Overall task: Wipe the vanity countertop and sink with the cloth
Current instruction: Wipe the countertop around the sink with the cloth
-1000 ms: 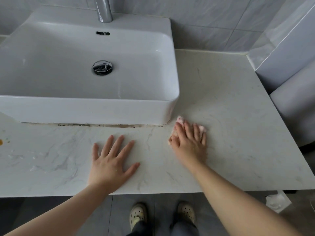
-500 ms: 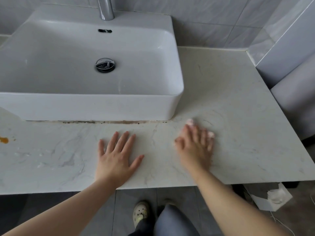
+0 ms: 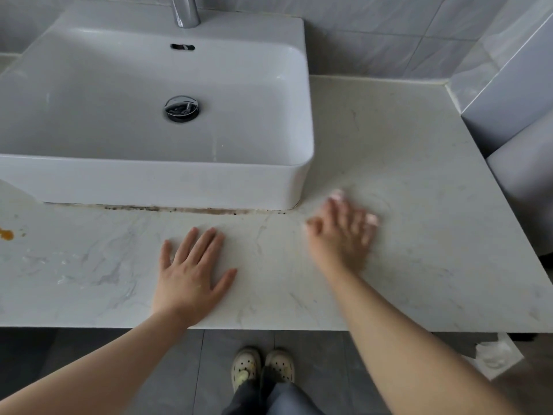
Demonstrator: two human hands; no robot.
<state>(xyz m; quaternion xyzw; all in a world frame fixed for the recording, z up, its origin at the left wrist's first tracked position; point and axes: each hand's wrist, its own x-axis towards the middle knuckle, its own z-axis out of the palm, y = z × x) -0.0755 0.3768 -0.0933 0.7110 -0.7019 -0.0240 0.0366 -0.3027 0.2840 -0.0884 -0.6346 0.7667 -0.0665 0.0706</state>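
Pale marbled stone countertop [image 3: 404, 175], grey-tiled bathroom. Right hand [image 3: 341, 232], blurred, fingers spread flat, presses a small soft pink cloth [image 3: 372, 218] just beside the white rectangular ceramic sink [image 3: 149, 181], at its front right corner. Left hand [image 3: 191, 271] lies spread flat and holds nothing. The cloth looks light and limp and likely bunches; best pinned under the whole palm. Orange stain [image 3: 6, 234] at far left looks unwiped.

Grey wall tiles [image 3: 374, 34], grey floor [image 3: 179, 369]

sink [image 3: 149, 181]: glossy white ceramic | countertop [image 3: 404, 163]: smooth veined stone | faucet [image 3: 185, 10]: polished metal
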